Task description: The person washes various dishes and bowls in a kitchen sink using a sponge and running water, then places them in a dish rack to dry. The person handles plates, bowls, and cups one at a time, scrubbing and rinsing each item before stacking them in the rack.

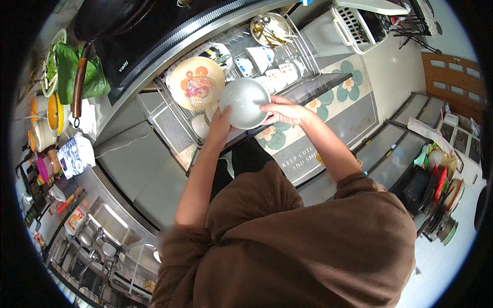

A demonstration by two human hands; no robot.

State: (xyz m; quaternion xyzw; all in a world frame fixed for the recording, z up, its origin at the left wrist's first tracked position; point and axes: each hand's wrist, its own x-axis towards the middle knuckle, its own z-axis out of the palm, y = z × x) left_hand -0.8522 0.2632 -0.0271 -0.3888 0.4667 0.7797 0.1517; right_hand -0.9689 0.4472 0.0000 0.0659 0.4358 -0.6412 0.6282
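A white bowl (pixel 246 101) hangs over the front of a pulled-out wire dish drawer (pixel 314 63). My left hand (pixel 220 122) grips its left rim, with the thumb at the inner edge. On the opposite rim is my right hand (pixel 287 110), its thumb over the edge and fingers beneath. Just behind my left hand, a cream plate (pixel 177 77) with an orange bear print lies in the drawer and carries a clear patterned bowl (pixel 200 92). A white cup (pixel 200 125) sits by my left wrist. Patterned bowls (pixel 261 57) stand tilted in the rack beyond.
At the drawer's far right, a steel bowl (pixel 269 29) holds spoons. A black cooktop (pixel 115 50) lies above the drawer, and a pan's wooden handle (pixel 80 84) juts over the counter. A floral mat (pixel 335 123) covers the floor. The sink (pixel 111 219) is at lower left.
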